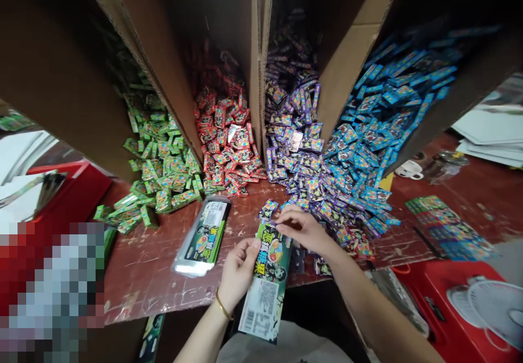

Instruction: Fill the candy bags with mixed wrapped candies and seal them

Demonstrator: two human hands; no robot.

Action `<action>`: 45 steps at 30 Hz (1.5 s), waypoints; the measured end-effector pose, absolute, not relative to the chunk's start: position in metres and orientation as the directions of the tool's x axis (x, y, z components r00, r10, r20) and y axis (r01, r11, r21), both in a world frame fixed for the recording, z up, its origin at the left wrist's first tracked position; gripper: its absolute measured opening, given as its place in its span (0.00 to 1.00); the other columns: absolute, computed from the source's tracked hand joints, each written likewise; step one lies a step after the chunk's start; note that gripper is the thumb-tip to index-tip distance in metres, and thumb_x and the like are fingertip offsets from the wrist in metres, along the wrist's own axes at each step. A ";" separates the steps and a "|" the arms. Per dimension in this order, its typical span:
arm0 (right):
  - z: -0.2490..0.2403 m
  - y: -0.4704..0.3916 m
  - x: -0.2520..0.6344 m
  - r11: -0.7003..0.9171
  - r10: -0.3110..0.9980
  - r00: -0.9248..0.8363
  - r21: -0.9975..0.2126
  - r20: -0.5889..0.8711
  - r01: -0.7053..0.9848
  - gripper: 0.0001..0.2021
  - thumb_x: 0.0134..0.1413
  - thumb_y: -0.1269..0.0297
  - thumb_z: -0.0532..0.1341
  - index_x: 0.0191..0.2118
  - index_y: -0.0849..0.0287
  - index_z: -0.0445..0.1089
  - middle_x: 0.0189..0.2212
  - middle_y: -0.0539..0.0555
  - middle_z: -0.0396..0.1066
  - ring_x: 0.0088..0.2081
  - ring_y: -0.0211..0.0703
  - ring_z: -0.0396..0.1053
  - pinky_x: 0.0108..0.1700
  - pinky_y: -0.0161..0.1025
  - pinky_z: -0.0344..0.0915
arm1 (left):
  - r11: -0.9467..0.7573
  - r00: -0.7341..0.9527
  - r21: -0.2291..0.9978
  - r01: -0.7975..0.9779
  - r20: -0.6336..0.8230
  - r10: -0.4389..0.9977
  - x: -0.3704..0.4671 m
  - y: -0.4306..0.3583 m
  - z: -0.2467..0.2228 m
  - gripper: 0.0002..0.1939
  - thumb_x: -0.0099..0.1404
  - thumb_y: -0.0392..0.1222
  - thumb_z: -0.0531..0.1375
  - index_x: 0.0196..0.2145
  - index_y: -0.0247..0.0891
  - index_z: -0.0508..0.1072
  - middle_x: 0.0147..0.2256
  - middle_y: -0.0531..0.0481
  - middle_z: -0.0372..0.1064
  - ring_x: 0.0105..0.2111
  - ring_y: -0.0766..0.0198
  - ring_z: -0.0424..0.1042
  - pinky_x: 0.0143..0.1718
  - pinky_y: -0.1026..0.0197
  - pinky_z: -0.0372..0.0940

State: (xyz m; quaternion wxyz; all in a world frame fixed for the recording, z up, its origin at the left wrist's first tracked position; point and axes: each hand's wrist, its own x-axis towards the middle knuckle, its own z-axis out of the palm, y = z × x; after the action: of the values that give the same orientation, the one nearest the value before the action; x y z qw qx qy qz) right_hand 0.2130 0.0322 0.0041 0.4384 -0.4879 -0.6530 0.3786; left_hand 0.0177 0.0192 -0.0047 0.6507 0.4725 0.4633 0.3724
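A long green-and-black printed packet [261, 292] with a white label and barcode is in my left hand [239, 267], thumb on its front, fingers closed round its left side. My right hand [304, 229] is closed at the packet's top edge, fingertips pinched together. A bit of purple shows at that edge, but what the fingertips hold is too small to make out. Just beyond lies a small purple candy packet [268, 209]. To the left, a clear plastic tray [182, 256] lies on the table with a similar green printed packet [210, 229] in it.
Tall cardboard boxes [261, 79] spill heaps of small green packets [163, 172], red packets [229, 150], purple packets [298, 150] and blue packets [368, 128] onto the worn red table [139, 286]. Colourful cards [449, 229] lie right, above a red stool [461, 281] with a white fan [494, 308].
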 end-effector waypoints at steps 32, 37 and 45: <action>0.008 0.040 0.295 0.137 0.927 0.363 -0.985 0.091 -0.102 0.21 0.37 0.61 0.70 0.39 0.54 0.63 0.19 0.42 0.62 0.19 0.31 0.61 0.21 0.29 0.62 | 0.423 0.326 0.891 -0.164 -0.356 0.876 0.023 0.011 -0.008 0.15 0.56 0.51 0.63 0.32 0.35 0.70 0.26 0.50 0.75 0.24 0.65 0.71 0.29 0.65 0.64; 0.019 0.058 0.249 0.057 0.991 0.133 -0.983 0.035 -0.173 0.25 0.42 0.60 0.68 0.48 0.51 0.63 0.35 0.49 0.69 0.23 0.34 0.68 0.24 0.34 0.69 | 0.390 0.297 0.895 -0.216 -0.320 0.900 0.011 0.005 -0.009 0.16 0.57 0.50 0.62 0.38 0.34 0.70 0.30 0.48 0.76 0.27 0.63 0.73 0.32 0.63 0.65; 0.005 0.031 0.224 -0.030 0.999 -0.025 -0.936 -0.023 -0.352 0.09 0.38 0.69 0.69 0.29 0.56 0.70 0.42 0.51 0.70 0.38 0.43 0.71 0.32 0.36 0.70 | 0.347 0.285 0.914 -0.212 -0.281 0.916 0.004 0.001 -0.014 0.16 0.59 0.49 0.60 0.39 0.34 0.69 0.31 0.47 0.75 0.28 0.63 0.73 0.32 0.62 0.66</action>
State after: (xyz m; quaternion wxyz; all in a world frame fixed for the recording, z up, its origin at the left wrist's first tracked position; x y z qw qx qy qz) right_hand 0.2235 0.0313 0.0050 0.5695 -0.4040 -0.4009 0.5931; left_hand 0.0044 0.0007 -0.0136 0.6937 0.4019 0.4383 0.4064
